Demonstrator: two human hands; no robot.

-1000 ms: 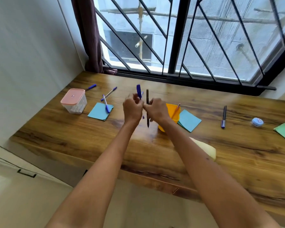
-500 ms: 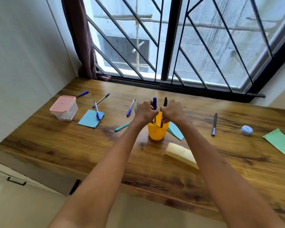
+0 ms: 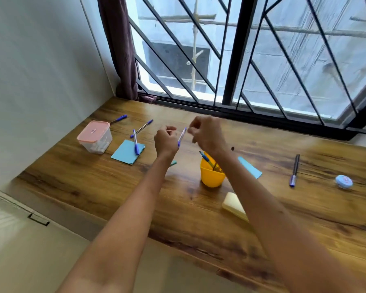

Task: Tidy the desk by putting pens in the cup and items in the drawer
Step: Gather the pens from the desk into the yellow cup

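The yellow cup (image 3: 211,176) stood near the middle of the wooden desk (image 3: 188,208), and it already held a blue pen (image 3: 205,158) and at least one darker one, leaning against its rim. We judged the pen-gathering step to be in hand, with much of it left.

Both our hands were raised beyond the cup. The left hand (image 3: 165,140) had its fingers curled into a loose fist and the right hand (image 3: 205,132) had its fingers bent toward it; neither plainly gripped anything. A clear pen with a blue cap (image 3: 182,137) showed in the gap between them, lying on the desk as best we could judge, though blur kept us from being sure neither hand touched it.

That pen looked the likeliest next pick: it called for lowering one hand, pinching the barrel, and carrying it back to drop upright into the cup.

Farther left, a pen (image 3: 136,142) lay across a blue paper pad (image 3: 127,152), another (image 3: 142,128) sat just beyond it, and a third (image 3: 119,118) rested behind a clear box with a pink lid (image 3: 94,136). To the right lay a dark marker (image 3: 294,170), a small round blue case (image 3: 344,181), a second blue pad (image 3: 249,167) and, nearer us, a pale yellow block (image 3: 234,205). Those non-pen items were for the drawer, whose handle (image 3: 38,219) showed low at the left.
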